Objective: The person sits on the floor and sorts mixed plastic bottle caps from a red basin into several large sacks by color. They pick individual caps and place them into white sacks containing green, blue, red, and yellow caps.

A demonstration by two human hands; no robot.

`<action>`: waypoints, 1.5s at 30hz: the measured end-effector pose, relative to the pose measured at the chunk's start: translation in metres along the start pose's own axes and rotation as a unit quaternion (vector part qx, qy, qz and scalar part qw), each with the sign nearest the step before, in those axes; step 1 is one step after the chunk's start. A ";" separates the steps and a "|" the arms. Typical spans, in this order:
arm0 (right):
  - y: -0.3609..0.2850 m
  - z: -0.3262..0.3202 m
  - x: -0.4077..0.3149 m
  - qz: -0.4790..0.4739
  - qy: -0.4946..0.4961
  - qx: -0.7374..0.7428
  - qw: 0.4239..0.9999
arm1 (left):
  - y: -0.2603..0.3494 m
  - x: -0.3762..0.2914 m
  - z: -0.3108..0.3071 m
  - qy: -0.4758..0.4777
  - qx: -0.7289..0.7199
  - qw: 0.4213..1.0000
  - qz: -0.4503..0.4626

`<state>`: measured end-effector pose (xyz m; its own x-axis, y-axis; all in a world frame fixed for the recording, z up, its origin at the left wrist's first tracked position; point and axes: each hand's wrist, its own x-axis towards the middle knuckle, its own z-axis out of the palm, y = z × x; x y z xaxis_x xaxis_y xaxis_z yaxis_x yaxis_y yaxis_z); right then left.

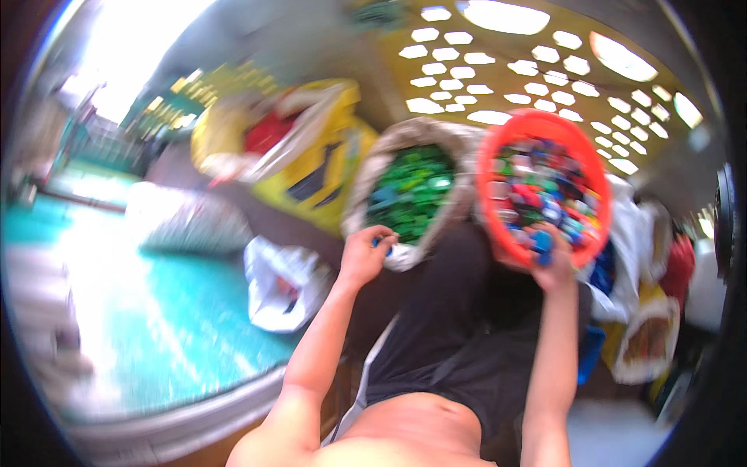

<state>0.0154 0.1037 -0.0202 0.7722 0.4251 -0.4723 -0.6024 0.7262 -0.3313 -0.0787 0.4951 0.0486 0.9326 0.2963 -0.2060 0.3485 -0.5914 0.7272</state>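
Observation:
My left hand (367, 254) is closed around a small blue plastic piece (383, 245), likely a bottle cap, at the near rim of a woven sack (362, 195). Green plastic caps (411, 190) fill that sack. To its right stands an orange-red plastic basin (485, 187), heaped with mixed bottle caps (548, 175) in many colours. Over the basin's near rim, my right hand (554, 262) grips blue caps (541, 245); blur hides exactly how many.
A yellow sack (327, 181) with red contents leans at the upper left. On the turquoise floor (192, 309) lie a small white bag (262, 292) and a filled translucent sack (187, 222). More sacks, one whitish and yellow (659, 356), crowd the right side. A perforated wall (496, 70) rises behind.

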 end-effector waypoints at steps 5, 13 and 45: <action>0.019 -0.019 -0.007 0.002 0.096 -0.028 0.995 | -0.217 -0.116 -0.136 0.421 0.107 0.881 -0.187; 0.045 0.027 -0.031 -0.028 0.068 -0.061 0.995 | -0.238 -0.136 -0.126 0.426 -0.015 0.879 -0.214; -0.052 -0.251 -0.170 -0.280 0.609 -0.410 0.619 | 0.178 0.062 0.219 -0.088 -0.086 0.965 0.232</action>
<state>-0.1350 -0.1420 -0.1276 0.4815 -0.8542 -0.1964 -0.5953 -0.1543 -0.7886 0.0621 0.2437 0.0218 0.9913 -0.1111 0.0701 -0.1161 -0.4912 0.8633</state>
